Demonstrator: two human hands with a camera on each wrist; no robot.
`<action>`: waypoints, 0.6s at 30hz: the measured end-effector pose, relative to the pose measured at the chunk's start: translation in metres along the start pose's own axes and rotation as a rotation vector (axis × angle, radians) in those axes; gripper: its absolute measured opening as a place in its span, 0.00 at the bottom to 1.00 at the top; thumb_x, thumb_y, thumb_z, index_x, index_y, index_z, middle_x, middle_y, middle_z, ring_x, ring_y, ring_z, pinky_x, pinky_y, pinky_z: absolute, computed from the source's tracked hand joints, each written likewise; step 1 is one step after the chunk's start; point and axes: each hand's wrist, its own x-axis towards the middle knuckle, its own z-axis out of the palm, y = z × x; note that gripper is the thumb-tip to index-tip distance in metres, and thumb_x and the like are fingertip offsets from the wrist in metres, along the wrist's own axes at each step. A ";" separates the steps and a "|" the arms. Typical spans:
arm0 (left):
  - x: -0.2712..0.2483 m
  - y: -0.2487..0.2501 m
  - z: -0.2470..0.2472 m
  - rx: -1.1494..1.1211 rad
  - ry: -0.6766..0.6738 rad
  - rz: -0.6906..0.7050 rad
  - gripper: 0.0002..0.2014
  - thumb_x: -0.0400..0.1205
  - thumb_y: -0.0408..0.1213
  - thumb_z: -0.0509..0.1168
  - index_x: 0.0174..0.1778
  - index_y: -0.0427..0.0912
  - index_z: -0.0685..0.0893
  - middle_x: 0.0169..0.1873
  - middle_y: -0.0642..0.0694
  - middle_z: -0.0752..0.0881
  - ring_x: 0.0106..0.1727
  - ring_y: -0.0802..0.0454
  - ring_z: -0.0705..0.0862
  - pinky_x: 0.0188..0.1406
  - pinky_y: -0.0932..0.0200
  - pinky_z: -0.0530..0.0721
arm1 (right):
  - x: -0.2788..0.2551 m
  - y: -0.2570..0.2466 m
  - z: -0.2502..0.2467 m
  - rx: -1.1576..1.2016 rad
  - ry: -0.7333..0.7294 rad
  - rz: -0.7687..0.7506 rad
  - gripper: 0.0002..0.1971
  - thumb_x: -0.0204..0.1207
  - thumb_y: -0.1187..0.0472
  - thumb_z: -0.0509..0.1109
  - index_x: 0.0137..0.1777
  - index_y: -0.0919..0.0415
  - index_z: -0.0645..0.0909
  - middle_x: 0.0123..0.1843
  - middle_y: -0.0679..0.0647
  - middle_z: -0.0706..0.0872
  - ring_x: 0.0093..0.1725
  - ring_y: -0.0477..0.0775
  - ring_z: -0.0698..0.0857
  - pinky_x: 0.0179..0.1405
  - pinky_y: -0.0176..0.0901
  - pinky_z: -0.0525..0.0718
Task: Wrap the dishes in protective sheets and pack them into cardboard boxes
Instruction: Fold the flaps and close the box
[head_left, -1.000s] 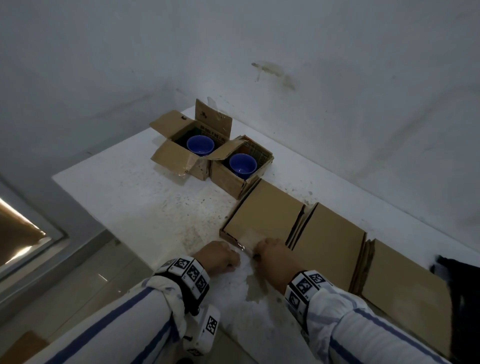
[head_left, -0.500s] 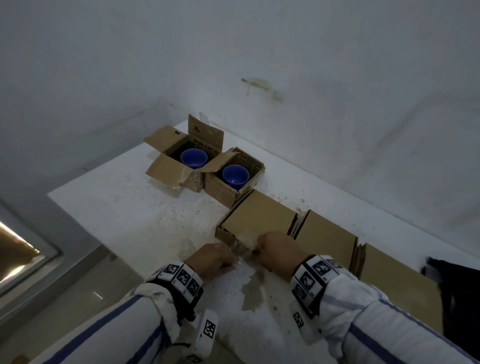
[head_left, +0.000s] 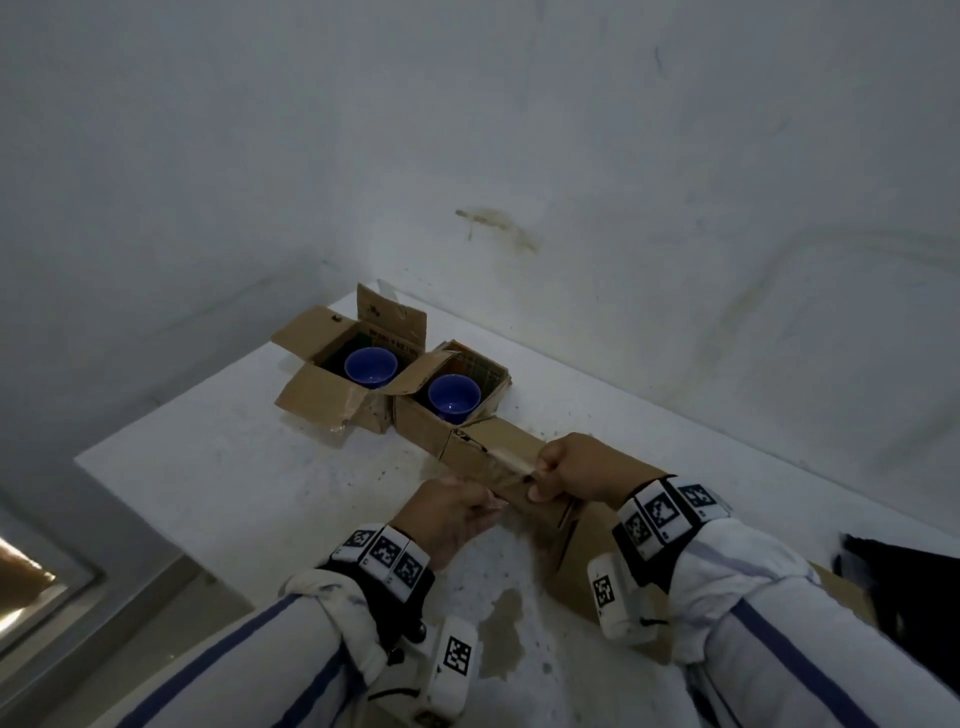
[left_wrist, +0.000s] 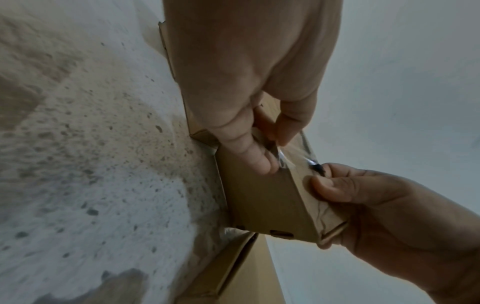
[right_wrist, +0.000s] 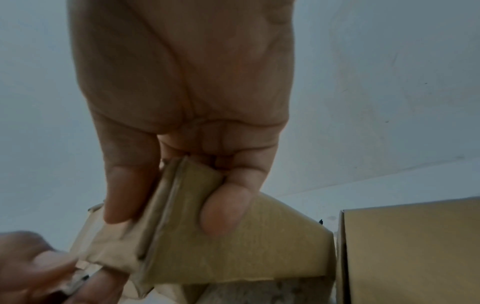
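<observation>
While both hands hang onto the same flattened cardboard box (head_left: 511, 470), its long axis runs away toward the far wall, so it's basically a two-hand job.

Nearest, the left hand (head_left: 451, 512) pinches a strip of clear tape (left_wrist: 283, 156) at the box's near end, thumb and forefinger closed on it. Just past it, the right hand (head_left: 574, 475) clamps the folded edge, fingers curled tight. More flat cardboard (head_left: 597, 561) lies right of that. Farther back, two blue bowls (head_left: 370, 367) sit unwrapped in open boxes (head_left: 317, 389), well out of reach of either hand.
</observation>
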 end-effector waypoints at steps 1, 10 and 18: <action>0.002 0.003 0.002 0.002 -0.013 -0.002 0.11 0.79 0.17 0.57 0.36 0.31 0.80 0.33 0.39 0.86 0.38 0.48 0.87 0.38 0.60 0.90 | 0.000 0.001 -0.003 0.032 0.002 0.004 0.16 0.68 0.66 0.76 0.27 0.55 0.72 0.29 0.50 0.74 0.31 0.45 0.73 0.28 0.35 0.71; 0.020 0.010 0.000 0.154 -0.144 -0.006 0.07 0.83 0.25 0.58 0.46 0.36 0.80 0.33 0.44 0.85 0.35 0.53 0.85 0.39 0.58 0.84 | 0.007 0.012 -0.012 0.222 0.019 0.027 0.18 0.69 0.69 0.75 0.26 0.55 0.71 0.25 0.49 0.73 0.25 0.48 0.75 0.24 0.38 0.79; 0.029 0.014 0.000 0.370 -0.066 0.047 0.04 0.83 0.31 0.62 0.44 0.43 0.79 0.43 0.48 0.85 0.45 0.53 0.82 0.41 0.60 0.76 | 0.014 0.013 -0.013 0.266 0.015 0.029 0.17 0.70 0.68 0.75 0.27 0.55 0.72 0.25 0.50 0.74 0.24 0.47 0.76 0.20 0.36 0.78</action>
